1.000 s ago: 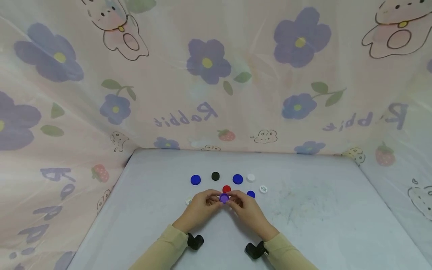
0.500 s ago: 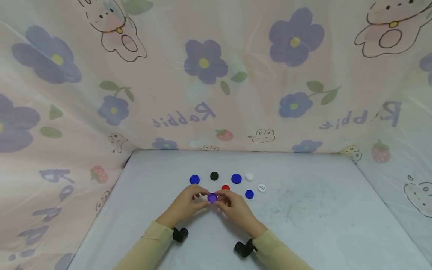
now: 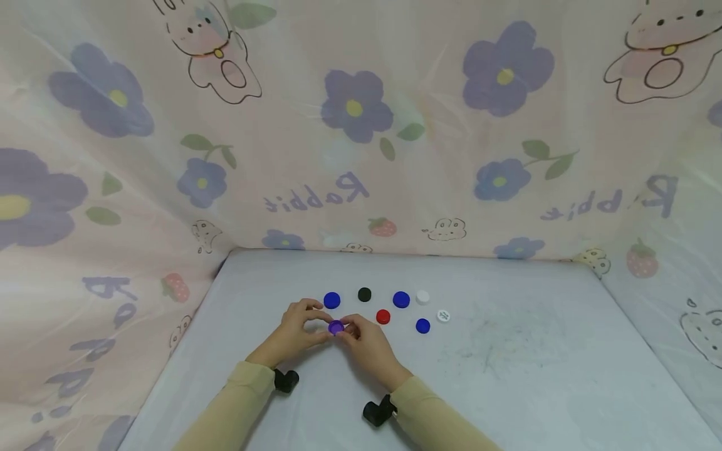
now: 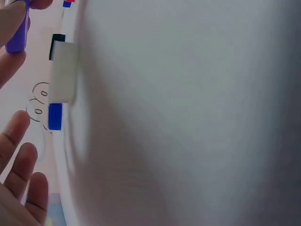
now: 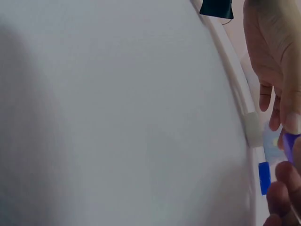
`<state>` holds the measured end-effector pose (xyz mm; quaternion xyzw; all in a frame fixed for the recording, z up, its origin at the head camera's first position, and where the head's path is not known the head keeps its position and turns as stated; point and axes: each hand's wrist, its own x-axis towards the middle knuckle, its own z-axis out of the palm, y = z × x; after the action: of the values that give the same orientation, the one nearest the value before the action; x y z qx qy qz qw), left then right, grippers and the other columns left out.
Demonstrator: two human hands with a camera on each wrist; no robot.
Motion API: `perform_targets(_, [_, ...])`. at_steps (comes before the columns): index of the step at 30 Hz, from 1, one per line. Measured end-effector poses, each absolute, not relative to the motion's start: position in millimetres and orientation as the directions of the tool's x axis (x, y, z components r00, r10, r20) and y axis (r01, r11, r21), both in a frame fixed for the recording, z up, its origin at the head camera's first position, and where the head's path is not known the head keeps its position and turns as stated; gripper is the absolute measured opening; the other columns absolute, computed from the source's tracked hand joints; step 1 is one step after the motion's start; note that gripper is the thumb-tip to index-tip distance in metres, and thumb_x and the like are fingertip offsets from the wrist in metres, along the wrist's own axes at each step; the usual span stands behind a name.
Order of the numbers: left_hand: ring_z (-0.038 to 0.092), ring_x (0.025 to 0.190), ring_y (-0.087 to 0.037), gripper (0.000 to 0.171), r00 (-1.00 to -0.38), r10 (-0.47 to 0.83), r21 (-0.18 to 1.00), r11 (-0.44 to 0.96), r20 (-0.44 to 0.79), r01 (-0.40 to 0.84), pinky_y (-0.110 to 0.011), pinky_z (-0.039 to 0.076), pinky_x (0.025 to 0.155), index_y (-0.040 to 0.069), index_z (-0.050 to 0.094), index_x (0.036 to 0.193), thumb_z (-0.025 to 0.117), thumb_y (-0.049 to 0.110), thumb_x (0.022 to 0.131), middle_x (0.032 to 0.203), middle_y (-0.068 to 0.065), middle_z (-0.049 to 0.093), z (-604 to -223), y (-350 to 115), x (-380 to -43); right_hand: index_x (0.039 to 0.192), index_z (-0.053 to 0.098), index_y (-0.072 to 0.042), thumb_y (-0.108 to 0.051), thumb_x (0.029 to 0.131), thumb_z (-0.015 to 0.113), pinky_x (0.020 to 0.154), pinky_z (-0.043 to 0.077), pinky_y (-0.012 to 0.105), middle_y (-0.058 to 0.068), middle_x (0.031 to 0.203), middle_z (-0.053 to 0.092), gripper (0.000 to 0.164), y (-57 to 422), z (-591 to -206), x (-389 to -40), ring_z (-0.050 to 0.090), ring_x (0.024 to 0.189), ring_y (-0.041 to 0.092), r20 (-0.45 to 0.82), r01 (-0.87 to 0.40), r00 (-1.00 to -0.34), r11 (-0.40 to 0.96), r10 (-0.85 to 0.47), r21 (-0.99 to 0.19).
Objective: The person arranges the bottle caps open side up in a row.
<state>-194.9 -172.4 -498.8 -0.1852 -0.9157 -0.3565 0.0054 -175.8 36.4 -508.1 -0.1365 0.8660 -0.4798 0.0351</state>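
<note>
A purple bottle cap (image 3: 336,327), its hollow side toward the head camera, is pinched between both hands in front of the body. My left hand (image 3: 290,332) grips its left edge with thumb and index finger. In the left wrist view the other left fingers (image 4: 26,165) spread away from the purple cap (image 4: 18,35). From the right, my right hand (image 3: 369,351) pinches the same cap with thumb and fingertips. The right wrist view catches only a sliver of the purple cap (image 5: 289,147) at its edge.
Beyond the hands lie a blue cap (image 3: 331,300), a black cap (image 3: 364,294), another blue cap (image 3: 401,299) and a white cap (image 3: 423,297). Nearer are a red cap (image 3: 383,317), a small blue cap (image 3: 422,326) and a printed white cap (image 3: 443,316). A patterned curtain (image 3: 429,150) walls the table.
Both hands have moved left across the table with the purple cap between them. The red cap and small blue cap, partly covered before, now show fully.
</note>
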Motion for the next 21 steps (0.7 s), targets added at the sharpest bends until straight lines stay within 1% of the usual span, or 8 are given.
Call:
perform_targets(3, [0.039,0.118,-0.029,0.024,-0.933,0.347,0.665,0.674,0.099,0.322,-0.055,0.03,0.096,0.034,0.072,0.098,0.081,0.04,0.077,0.125,-0.001,0.051,-499.4,-170.7,-196.7,0.113,0.064,-0.016,-0.027,0.093,0.067,0.072,0.049,0.025,-0.011,0.085,0.06,0.023,37.0,-510.3,-175.7,0.055,0.078,0.009,0.053,-0.195,-0.961,0.534,-0.27,-0.823])
perform_targets(6, [0.041,0.114,-0.028,0.024,-0.93,0.362,0.668,0.678,0.061,0.307,-0.053,0.03,0.095,0.033,0.072,0.097,0.082,0.039,0.076,0.12,0.001,0.052,-499.2,-168.7,-197.4,0.111,0.065,-0.015,-0.023,0.092,0.068,0.072,0.048,0.027,-0.01,0.085,0.059,0.021,38.9,-512.1,-176.0,0.055,0.079,0.01,0.06,-0.215,-0.956,0.542,-0.288,-0.812])
perform_targets(9, [0.041,0.11,-0.025,0.025,-0.927,0.375,0.674,0.681,0.017,0.288,-0.05,0.032,0.093,0.033,0.072,0.098,0.082,0.039,0.076,0.114,0.003,0.051,-498.8,-167.8,-197.8,0.109,0.067,-0.014,-0.02,0.091,0.07,0.071,0.047,0.026,-0.01,0.085,0.059,0.02,39.6,-516.1,-177.5,0.054,0.079,0.01,0.071,-0.237,-0.95,0.553,-0.305,-0.799])
perform_targets(12, [0.042,0.108,-0.024,0.027,-0.918,0.396,0.681,0.679,-0.023,0.276,-0.047,0.035,0.091,0.031,0.072,0.101,0.082,0.037,0.077,0.113,0.002,0.051,-499.1,-168.6,-198.1,0.108,0.067,-0.013,-0.019,0.09,0.071,0.07,0.047,0.025,-0.011,0.084,0.058,0.02,38.5,-519.9,-179.1,0.053,0.079,0.01,0.071,-0.248,-0.947,0.571,-0.313,-0.783])
perform_targets(18, [0.047,0.106,-0.018,0.042,-0.9,0.431,0.676,0.682,-0.063,0.279,-0.042,0.04,0.092,0.02,0.066,0.116,0.081,0.029,0.078,0.113,0.002,0.052,-500.4,-174.3,-201.1,0.106,0.068,-0.015,-0.021,0.088,0.073,0.071,0.045,0.026,-0.011,0.084,0.056,0.02,37.2,-520.2,-179.5,0.05,0.081,0.011,0.059,-0.256,-0.947,0.628,-0.317,-0.735])
perform_targets(21, [0.049,0.104,-0.017,0.039,-0.899,0.43,0.683,0.68,-0.078,0.266,-0.041,0.042,0.092,0.017,0.066,0.112,0.081,0.026,0.078,0.11,0.002,0.052,-498.4,-176.1,-202.1,0.105,0.069,-0.016,-0.023,0.086,0.075,0.07,0.044,0.026,-0.011,0.084,0.056,0.022,37.4,-518.8,-180.0,0.049,0.081,0.012,0.052,-0.258,-0.946,0.642,-0.321,-0.722])
